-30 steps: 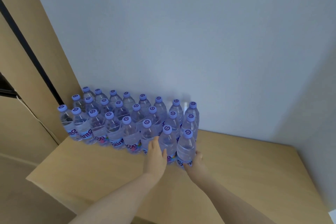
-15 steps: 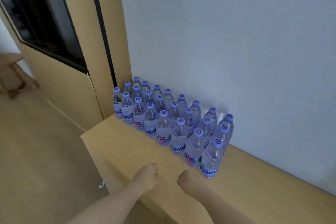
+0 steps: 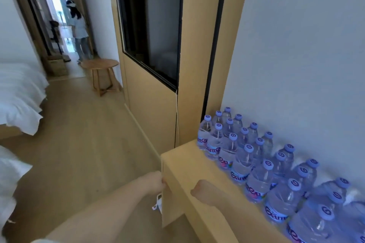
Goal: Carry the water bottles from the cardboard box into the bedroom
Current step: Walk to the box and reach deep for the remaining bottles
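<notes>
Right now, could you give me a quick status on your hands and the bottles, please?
Left hand and right hand loosely curled, holding nothing. Bottles upright in rows on the shelf by the wall. Nothing blocking them.

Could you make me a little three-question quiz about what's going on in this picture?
1. True or false: the left hand is carrying a bottle.
2. The water bottles stand on: A) the bed B) the wooden shelf C) the round side table
3. Fill in: the bottle caps are ____ in colour.

Key: 1 false, both it and the right hand hold nothing. 2 B. 3 purple.
</notes>
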Motion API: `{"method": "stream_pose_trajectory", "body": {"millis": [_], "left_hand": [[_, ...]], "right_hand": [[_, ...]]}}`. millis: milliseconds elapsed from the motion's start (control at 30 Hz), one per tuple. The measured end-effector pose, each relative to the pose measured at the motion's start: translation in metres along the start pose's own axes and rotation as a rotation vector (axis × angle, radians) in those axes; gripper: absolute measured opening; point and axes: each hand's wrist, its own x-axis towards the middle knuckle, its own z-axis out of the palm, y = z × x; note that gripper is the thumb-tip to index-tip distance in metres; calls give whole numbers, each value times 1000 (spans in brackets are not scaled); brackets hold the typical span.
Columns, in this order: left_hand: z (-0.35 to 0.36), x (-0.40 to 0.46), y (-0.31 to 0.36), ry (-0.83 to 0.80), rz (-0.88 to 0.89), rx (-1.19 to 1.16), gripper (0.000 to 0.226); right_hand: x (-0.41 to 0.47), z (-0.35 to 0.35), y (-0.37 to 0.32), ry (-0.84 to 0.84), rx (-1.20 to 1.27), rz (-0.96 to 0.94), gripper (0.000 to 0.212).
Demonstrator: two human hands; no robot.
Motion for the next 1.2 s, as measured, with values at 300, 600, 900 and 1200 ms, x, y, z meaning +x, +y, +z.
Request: {"method": "stream_pose_trajectory", "body": {"millis": [300,600,900,1200], "left_hand": [[-73,3,-175,234,-350,-204,32],[-105,18,-285,222,-560,-253,33],[-203,130,-397,225,-663,-260,37],[-311,236,-500,189,-735,-282,35]], "right_hand": [[113,9,-180,-114,-94,-236,39],[211,40,-313,-185,-312,-376,52],[384,33,-434,-262,-348,-447,60],[539,-16,-569,-309,-394,-487,57]]}}
